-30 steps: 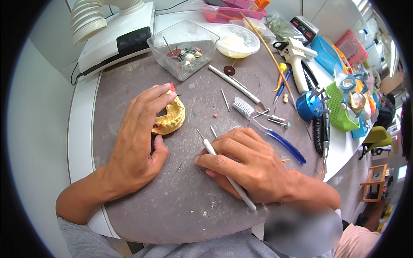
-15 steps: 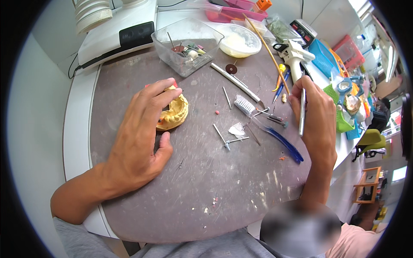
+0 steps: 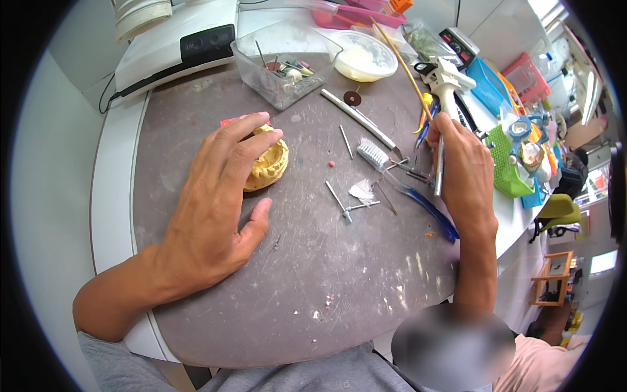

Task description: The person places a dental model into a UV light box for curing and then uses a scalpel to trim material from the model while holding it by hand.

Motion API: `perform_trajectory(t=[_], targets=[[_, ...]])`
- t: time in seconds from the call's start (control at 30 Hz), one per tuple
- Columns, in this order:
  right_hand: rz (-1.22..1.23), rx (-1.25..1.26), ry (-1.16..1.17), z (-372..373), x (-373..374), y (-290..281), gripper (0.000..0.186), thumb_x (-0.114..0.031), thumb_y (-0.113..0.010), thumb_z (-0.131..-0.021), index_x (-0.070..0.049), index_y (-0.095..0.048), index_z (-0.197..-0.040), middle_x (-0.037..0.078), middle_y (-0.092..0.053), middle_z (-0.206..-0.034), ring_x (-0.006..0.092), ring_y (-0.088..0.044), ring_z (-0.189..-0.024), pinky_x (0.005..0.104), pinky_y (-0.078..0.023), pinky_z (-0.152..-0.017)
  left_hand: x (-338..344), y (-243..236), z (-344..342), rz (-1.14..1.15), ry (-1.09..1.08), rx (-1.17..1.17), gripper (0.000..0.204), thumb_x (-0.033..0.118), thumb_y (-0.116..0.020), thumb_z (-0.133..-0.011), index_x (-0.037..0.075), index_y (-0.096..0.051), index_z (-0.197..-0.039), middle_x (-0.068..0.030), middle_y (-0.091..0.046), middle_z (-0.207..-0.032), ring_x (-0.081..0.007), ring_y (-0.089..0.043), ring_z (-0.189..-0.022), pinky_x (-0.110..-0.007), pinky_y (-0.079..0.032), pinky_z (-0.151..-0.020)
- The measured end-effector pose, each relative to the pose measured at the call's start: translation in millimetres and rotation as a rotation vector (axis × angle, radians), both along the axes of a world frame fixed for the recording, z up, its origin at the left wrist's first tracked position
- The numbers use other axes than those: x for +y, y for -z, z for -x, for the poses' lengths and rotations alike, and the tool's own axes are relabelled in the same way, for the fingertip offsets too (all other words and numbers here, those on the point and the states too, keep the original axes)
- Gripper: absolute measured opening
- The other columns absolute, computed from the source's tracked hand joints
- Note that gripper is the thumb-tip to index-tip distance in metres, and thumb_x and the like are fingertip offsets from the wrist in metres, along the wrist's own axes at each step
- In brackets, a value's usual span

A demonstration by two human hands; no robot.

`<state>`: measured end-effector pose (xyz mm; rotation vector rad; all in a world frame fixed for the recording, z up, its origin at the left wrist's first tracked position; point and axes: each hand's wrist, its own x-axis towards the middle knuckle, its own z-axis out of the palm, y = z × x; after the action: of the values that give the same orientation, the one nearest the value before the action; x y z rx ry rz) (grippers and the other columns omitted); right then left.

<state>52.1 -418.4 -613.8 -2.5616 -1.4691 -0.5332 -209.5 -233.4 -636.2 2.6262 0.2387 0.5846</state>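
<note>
My left hand lies over a yellowish plaster dental cast. Its fingers stretch across the top and touch it, while the thumb stands apart below. A patch of red shows beside the fingers at the cast's far side. My right hand is closed around a slim silver metal-handled tool, whose working tip I cannot make out. This hand is over the table's right side, close to a white dispensing gun and a blue-and-yellow tool. A blue-handled brush lies just left of its wrist.
Burs, a metal-handled knife, a brown disc and a white scrap lie mid-table. Behind them stand a clear bin of rotary bits and a round tub. A green basket is at the right edge.
My right hand has moved left with the metal-handled tool. Under my left hand, the dental cast has turned, showing more of its outer tooth row.
</note>
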Motion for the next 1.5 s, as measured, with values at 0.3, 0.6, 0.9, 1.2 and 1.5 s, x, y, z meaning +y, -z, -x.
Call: perform_trajectory(t=[0.3,0.6,0.9,1.2,1.5], targets=[[-0.345,-0.022,-0.458,36.4,4.1,4.9,0.018,0.004,-0.07,-0.079,-0.002,-0.062,-0.094,0.014,-0.066,-0.085,0.0278,-0.067,-0.07,0.0387,-0.052,-0.059,-1.5,-1.6,-2.9,0.004,0.002,-0.023,0.072,-0.006,-0.067,-0.078,0.004,-0.043,-0.145,-0.0212,-0.042,-0.148,-0.0409,-0.042,-0.138,-0.048,-0.033,-0.117],[-0.287,0.041,-1.042,83.3,2.0,23.1,0.022,-0.023,-0.063,-0.072,-0.009,-0.059,-0.088,0.003,-0.052,-0.083,0.0106,-0.053,-0.066,0.0228,-0.041,-0.052,-1.1,-2.3,-5.9,-0.036,-0.024,-0.043,0.072,-0.009,-0.065,-0.077,0.004,-0.043,-0.145,-0.0215,-0.043,-0.148,-0.0399,-0.045,-0.136,-0.045,-0.036,-0.114],[-0.244,0.133,-1.091,82.8,0.0,21.6,0.024,-0.023,-0.064,-0.074,-0.007,-0.059,-0.092,0.003,-0.049,-0.081,0.011,-0.053,-0.065,0.0239,-0.042,-0.05,-0.1,-1.8,-7.0,-0.043,-0.052,-0.033,0.071,-0.009,-0.062,-0.078,0.003,-0.043,-0.145,-0.0222,-0.044,-0.147,-0.0396,-0.046,-0.136,-0.045,-0.036,-0.115],[-0.225,0.195,-1.102,83.2,-0.4,20.7,0.027,-0.024,-0.064,-0.074,-0.007,-0.059,-0.095,0.003,-0.048,-0.082,0.0113,-0.054,-0.066,0.0243,-0.045,-0.052,0.0,-2.5,-6.9,-0.039,-0.049,-0.033,0.072,-0.01,-0.06,-0.077,0.004,-0.043,-0.146,-0.0229,-0.044,-0.148,-0.0406,-0.045,-0.137,-0.046,-0.034,-0.116],[-0.184,0.213,-1.1,83.5,0.3,19.8,0.027,-0.023,-0.064,-0.074,-0.006,-0.058,-0.096,0.003,-0.049,-0.082,0.0124,-0.055,-0.066,0.0259,-0.048,-0.053,0.1,-1.8,-7.5,-0.016,-0.051,-0.026,0.073,-0.009,-0.06,-0.077,0.005,-0.042,-0.146,-0.024,-0.043,-0.148,-0.0418,-0.044,-0.139,-0.047,-0.033,-0.117]])
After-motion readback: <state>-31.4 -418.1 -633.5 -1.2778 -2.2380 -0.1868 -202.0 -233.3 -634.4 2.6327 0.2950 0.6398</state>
